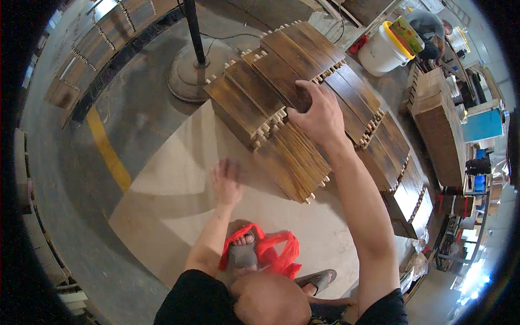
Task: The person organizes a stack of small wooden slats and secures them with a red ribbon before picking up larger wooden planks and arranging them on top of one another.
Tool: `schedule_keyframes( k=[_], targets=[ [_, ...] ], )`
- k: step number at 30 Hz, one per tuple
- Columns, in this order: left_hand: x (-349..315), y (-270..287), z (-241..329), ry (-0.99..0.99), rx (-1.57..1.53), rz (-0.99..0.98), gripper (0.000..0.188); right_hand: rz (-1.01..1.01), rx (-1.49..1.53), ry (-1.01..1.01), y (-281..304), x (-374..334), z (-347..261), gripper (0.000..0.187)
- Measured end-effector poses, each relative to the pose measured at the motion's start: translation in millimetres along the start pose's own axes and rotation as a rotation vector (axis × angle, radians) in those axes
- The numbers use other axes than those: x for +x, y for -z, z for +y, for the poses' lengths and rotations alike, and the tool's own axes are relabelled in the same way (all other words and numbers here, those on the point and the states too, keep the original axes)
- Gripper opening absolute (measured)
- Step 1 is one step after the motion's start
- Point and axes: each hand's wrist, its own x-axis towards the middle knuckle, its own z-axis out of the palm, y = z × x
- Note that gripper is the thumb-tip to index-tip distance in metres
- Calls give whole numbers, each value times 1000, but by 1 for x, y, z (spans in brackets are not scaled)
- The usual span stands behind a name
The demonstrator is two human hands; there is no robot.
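Observation:
Stacks of dark brown wooden slats (pixel 254 103) with pale dowel pegs on their edges lie on the floor in front of me. My right hand (pixel 319 114) reaches out and grips the end of one slat (pixel 284 78) on the upper stack. My left hand (pixel 226 181) hovers lower, fingers apart, holding nothing, just left of the nearest stack (pixel 295 160). It looks slightly blurred.
A red plastic bag (pixel 271 252) lies by my sandalled feet. A round metal pole base (pixel 192 67) stands behind the stacks. A white bucket with a yellow rim (pixel 382 51) and more wood piles (pixel 436 122) are at the right. A yellow floor line (pixel 108 151) runs at the left.

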Motion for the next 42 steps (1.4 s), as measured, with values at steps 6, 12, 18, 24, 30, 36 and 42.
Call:
schedule_keyframes(
  k=[6, 12, 18, 24, 30, 36, 42],
  targets=[
    [2, -4, -4, 34, -107, 79, 49, -69, -130, 7, -34, 55, -15, 66],
    [6, -1, -4, 49, -129, 24, 47, 80, -329, 143, -52, 50, 3, 56],
    [6, -7, -5, 58, -138, 43, 46, 75, -348, 149, -57, 47, 4, 53],
    [6, -13, -8, 27, -121, 51, 46, 363, -139, 129, -6, 24, 10, 36],
    [2, -15, -8, 39, -138, 46, 45, 440, -19, 16, 25, -96, 42, 26],
    [2, -14, -8, -11, -118, 85, 45, 407, 179, -519, -29, -270, 51, 26],
    [-2, -25, -9, -59, -81, 107, 46, -187, 251, -673, -107, -426, 9, 43]
  ],
)
